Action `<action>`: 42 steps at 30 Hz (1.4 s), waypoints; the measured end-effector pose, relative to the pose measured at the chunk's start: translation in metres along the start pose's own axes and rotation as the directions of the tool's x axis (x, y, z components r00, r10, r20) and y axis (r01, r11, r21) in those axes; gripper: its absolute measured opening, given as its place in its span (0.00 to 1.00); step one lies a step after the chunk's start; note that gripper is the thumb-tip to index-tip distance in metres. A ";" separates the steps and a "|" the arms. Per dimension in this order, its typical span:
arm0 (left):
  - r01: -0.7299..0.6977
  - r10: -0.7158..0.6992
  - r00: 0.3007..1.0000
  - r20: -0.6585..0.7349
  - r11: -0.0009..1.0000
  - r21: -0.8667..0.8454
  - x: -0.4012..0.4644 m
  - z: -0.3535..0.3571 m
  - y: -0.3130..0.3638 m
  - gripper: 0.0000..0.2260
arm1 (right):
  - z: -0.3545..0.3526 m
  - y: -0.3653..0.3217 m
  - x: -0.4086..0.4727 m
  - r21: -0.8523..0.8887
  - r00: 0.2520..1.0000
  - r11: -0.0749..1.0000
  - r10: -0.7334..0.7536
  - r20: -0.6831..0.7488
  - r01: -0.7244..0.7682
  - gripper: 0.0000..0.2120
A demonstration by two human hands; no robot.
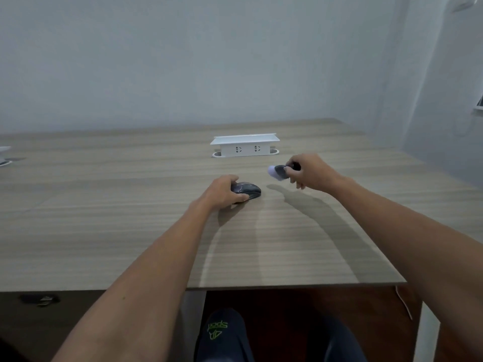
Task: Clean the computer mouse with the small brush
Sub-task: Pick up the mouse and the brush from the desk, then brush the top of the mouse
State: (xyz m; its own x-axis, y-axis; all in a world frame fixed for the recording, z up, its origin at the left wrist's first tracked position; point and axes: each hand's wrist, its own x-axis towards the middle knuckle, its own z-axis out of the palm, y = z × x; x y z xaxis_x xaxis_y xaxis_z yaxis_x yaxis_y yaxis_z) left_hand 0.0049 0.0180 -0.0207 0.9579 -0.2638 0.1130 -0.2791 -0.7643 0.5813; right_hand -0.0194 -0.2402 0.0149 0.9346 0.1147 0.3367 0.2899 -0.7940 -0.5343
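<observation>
Dim, soft, slightly blurred picture; arm shadows fall on the table (104, 205).

The mouse (247, 190) is dark, glossy and rounded, lying flat on the wooden desk just right of the frame's centre, its left half covered by a hand. The brush (277, 172) sits up and to the right of it, off the desk, well apart: a dark body with a pale, blurred tip, perhaps bristles, pointing left.
</observation>
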 end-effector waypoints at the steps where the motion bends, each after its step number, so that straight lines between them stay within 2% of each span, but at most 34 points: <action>1: 0.000 0.000 1.000 0.016 1.000 -0.009 0.001 0.000 -0.001 0.36 | 0.001 -0.003 0.001 0.017 1.000 1.000 -0.003 -0.013 0.003 0.09; 6: -0.021 0.026 0.998 0.062 0.997 -0.068 0.002 -0.003 -0.005 0.37 | 0.006 -0.012 0.013 0.148 0.995 0.989 0.039 -0.092 -0.025 0.09; 9: -0.006 0.016 0.996 0.089 0.993 -0.114 0.005 -0.006 -0.011 0.37 | 0.006 -0.017 0.018 0.264 0.994 0.964 0.059 -0.093 -0.032 0.08; 12: -0.019 0.035 0.993 0.114 0.991 -0.134 0.011 -0.007 -0.018 0.32 | 0.007 -0.022 0.022 0.384 0.996 0.923 0.061 -0.072 -0.029 0.09; 16: -0.048 0.066 0.989 0.129 0.989 -0.137 0.012 -0.009 -0.018 0.22 | 0.013 -0.028 0.024 0.484 0.998 0.873 0.047 0.038 -0.059 0.10; 19: -0.051 0.071 0.986 0.153 0.990 -0.129 0.014 -0.011 -0.017 0.20 | 0.018 -0.023 0.025 0.360 0.993 0.929 0.055 0.106 -0.089 0.09; 22: -0.065 0.087 0.979 0.185 0.990 -0.123 0.017 -0.012 -0.017 0.19 | 0.018 -0.017 0.024 0.217 0.991 0.969 0.103 0.091 -0.120 0.07; 25: -0.080 0.100 0.978 0.184 0.991 -0.110 0.020 -0.011 -0.017 0.19 | 0.014 -0.022 0.023 0.295 0.994 0.949 0.101 0.042 -0.109 0.07; 27: -0.098 0.113 0.977 0.184 0.991 -0.090 0.022 -0.010 -0.018 0.18 | 0.014 -0.023 0.022 0.367 0.994 0.925 0.080 0.073 -0.102 0.08; 28: -0.108 0.120 0.976 0.182 0.991 -0.077 0.022 -0.010 -0.018 0.18 | 0.014 -0.022 0.021 0.354 0.992 0.929 0.078 0.098 -0.108 0.08; 30: -0.120 0.131 0.975 0.177 0.990 -0.070 0.024 -0.010 -0.018 0.17 | 0.016 -0.017 0.019 0.214 0.987 0.968 0.112 0.112 -0.134 0.08; 32: -0.129 0.137 0.975 0.173 0.990 -0.060 0.025 -0.009 -0.017 0.16 | 0.016 -0.015 0.018 0.131 0.989 0.980 0.141 0.054 -0.147 0.08; 34: -0.143 0.149 0.974 0.172 0.989 -0.046 0.027 -0.009 -0.016 0.15 | 0.016 -0.019 0.018 0.203 0.993 0.972 0.116 0.016 -0.117 0.07; 36: -0.147 0.152 0.973 0.173 0.988 -0.041 0.029 -0.008 -0.016 0.14 | 0.018 -0.024 0.019 0.309 0.995 0.946 0.084 0.057 -0.097 0.07; 37: -0.151 0.155 0.973 0.174 0.988 -0.039 0.030 -0.008 -0.017 0.15 | 0.018 -0.025 0.020 0.307 0.994 0.946 0.078 0.080 -0.099 0.07; 40: -0.157 0.160 0.972 0.172 0.987 -0.031 0.032 -0.008 -0.016 0.15 | 0.018 -0.023 0.022 0.139 0.991 0.983 0.110 0.070 -0.119 0.06; 42: -0.159 0.162 0.971 0.174 0.987 -0.033 0.032 -0.008 -0.014 0.14 | 0.016 -0.025 0.023 0.161 0.994 0.982 0.093 0.050 -0.100 0.06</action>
State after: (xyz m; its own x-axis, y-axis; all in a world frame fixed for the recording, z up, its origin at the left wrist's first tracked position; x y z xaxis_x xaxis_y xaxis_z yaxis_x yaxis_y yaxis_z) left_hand 0.0396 0.0251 -0.0191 0.8735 -0.4827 0.0637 -0.4255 -0.6931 0.5818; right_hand -0.0020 -0.2080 0.0231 0.9666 0.0702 0.2464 0.2246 -0.6947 -0.6833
